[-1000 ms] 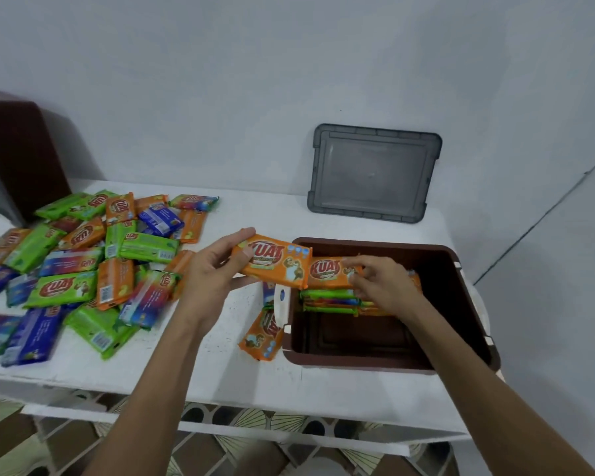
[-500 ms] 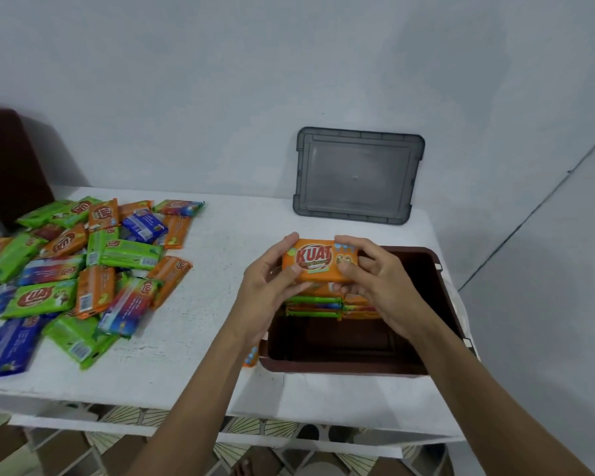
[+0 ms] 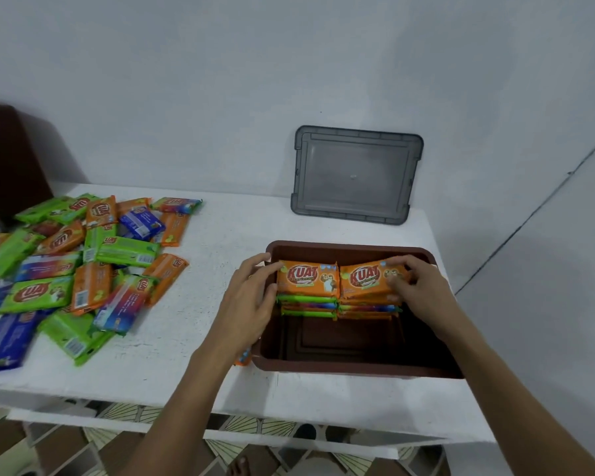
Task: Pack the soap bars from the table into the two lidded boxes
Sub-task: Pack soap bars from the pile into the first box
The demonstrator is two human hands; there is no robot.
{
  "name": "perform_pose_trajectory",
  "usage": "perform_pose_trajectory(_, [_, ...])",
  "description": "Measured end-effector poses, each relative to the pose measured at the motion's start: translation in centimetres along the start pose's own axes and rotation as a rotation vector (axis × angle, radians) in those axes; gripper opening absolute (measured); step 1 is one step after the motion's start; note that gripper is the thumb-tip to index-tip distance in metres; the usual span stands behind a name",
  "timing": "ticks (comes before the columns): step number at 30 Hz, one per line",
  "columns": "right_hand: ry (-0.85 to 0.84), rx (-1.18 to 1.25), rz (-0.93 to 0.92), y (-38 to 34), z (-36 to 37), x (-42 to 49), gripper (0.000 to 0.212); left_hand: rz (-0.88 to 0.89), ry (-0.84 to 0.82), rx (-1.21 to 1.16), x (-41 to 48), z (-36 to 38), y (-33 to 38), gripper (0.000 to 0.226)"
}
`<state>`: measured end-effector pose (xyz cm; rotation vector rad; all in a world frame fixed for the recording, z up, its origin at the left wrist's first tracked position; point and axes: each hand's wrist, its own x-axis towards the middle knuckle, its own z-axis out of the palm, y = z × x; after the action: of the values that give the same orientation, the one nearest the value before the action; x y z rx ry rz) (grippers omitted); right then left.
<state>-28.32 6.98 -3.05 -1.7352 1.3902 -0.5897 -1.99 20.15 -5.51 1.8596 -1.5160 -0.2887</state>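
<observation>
The left hand (image 3: 251, 297) is reaching over the left wall of the brown box (image 3: 351, 367). Its fingers (image 3: 270, 267) are lying nearly straight and relaxed, with the tips touching the left end of the left orange bar (image 3: 308, 278), not wrapping round it. The right hand (image 3: 423, 286) is reaching in from the other side. Its fingers (image 3: 397, 283) are curling over the right end of the right orange bar (image 3: 364, 278) and pinching it.

The two bars are lying side by side between the hands, label up, their inner ends touching. Each is topping a short stack: green and blue wrappers (image 3: 306, 305) are showing under the left one, and more coloured wrappers (image 3: 368, 309) under the right one. Both stacks are sitting against the box wall farthest from the person. The part of the box floor below the wrists is showing bare.

Well out to the left of the left hand, a pile of soap bars (image 3: 83, 266) is lying loose on the white table (image 3: 213, 242), green, orange and blue wrappers overlapping. Just under the left forearm, a stray orange bar (image 3: 244, 357) is peeking out beside the box's near corner. Beyond both hands, a grey lid (image 3: 356, 175) is leaning upright against the wall (image 3: 220, 80).
</observation>
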Motion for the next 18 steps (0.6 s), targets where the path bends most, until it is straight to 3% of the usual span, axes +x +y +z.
perform_pose_trajectory(4, [0.100,-0.346,-0.115,0.3,2.0,-0.3,0.030,0.019,-0.001,-0.029,-0.1,0.0,-0.4,0.035])
perform_pose_trajectory(10, [0.249,-0.708,-0.148,-1.0,3.4,-1.4,0.034,0.067,-0.038,-0.125,-0.2,-0.8,-1.9,0.036])
perform_pose_trajectory(12, [0.274,-0.708,-0.196,-2.4,4.2,-2.0,0.036,0.071,-0.019,-0.113,-0.5,-1.5,-3.1,0.037])
perform_pose_trajectory(18, [0.144,-0.454,-0.473,-8.1,8.9,-3.6,0.038,-0.007,-0.027,0.010,-1.0,-5.0,-8.7,0.033])
